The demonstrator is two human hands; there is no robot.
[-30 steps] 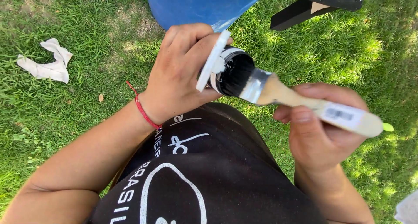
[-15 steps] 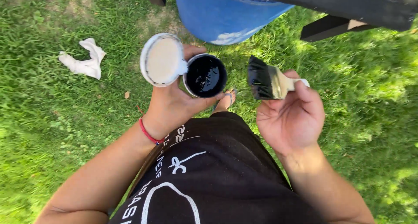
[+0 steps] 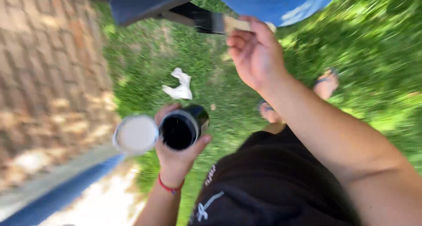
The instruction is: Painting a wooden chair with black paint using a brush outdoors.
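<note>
Largest first, we see the grass (image 3: 378, 54) filling the right and centre of the head view, blurred, with a brick paving (image 3: 48, 76) stretching from nine to eleven o'clock and a blue barrel-like shape (image 3: 281, 2) at twelve o'clock. Below, at six o'clock, the person's black shirt (image 3: 272, 182) takes the lower middle. Our right hand (image 3: 257, 54) is raised toward one o'clock, its fingers pinching the pale wooden handle of a paintbrush (image 3: 211, 21), whose dark bristles point toward eleven o'clock, near a dark board (image 3: 145, 2) at the top edge; we cannot tell whether they touch. Our left hand (image 3: 176, 151) sits just left of centre, fingers wrapped around a small open can (image 3: 182, 127) of black paint, with its pale lid (image 3: 135, 134) held just beside the can at nine o'clock, seemingly tucked between the same fingers. We judge the can to be light but rigid, with a slick wall and liquid that will spill if tilted, so it is best held around the body, mouth kept level. The brush is light and stiff in the handle, soft at the bristles; the handle near the metal band gives the best control. A crumpled white rag (image 3: 179, 86) lies on the grass above the can, well apart from both hands. Two feet in sandals (image 3: 325, 83) show at three o'clock.
</note>
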